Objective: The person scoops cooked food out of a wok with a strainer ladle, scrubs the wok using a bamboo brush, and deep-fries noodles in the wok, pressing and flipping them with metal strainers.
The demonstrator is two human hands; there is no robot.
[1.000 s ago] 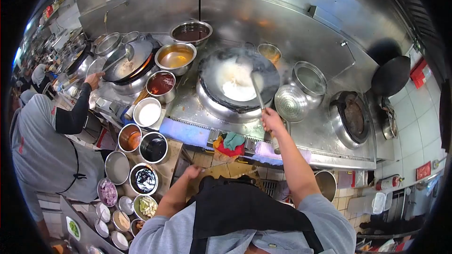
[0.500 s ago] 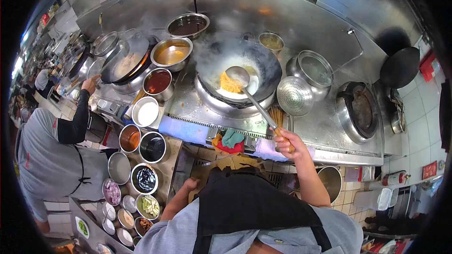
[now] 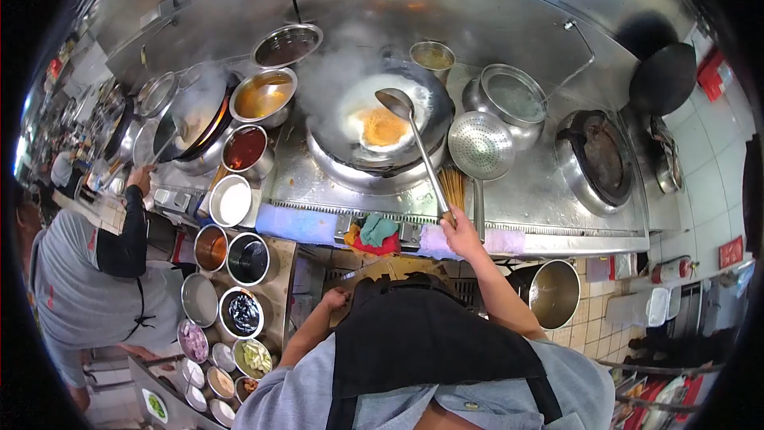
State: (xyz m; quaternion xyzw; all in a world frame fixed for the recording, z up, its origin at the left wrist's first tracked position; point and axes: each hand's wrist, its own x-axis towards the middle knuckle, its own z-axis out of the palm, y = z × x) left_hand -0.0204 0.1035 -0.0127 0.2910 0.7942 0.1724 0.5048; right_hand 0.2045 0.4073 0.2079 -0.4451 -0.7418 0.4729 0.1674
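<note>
With orange food (image 3: 383,129) already in the round black wok (image 3: 438,123), upper centre, seemingly unmixed, my right hand (image 3: 464,236) gripped the silver metal ladle (image 3: 425,158); I couldn't determine the grip of my left hand (image 3: 337,298).

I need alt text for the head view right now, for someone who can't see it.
The right hand grips a ladle, its bowl over a steaming wok of orange-yellow food amid whitish liquid. The left hand is low, beside the black apron; a perforated strainer is right of the wok, a pot of red sauce left.
</note>
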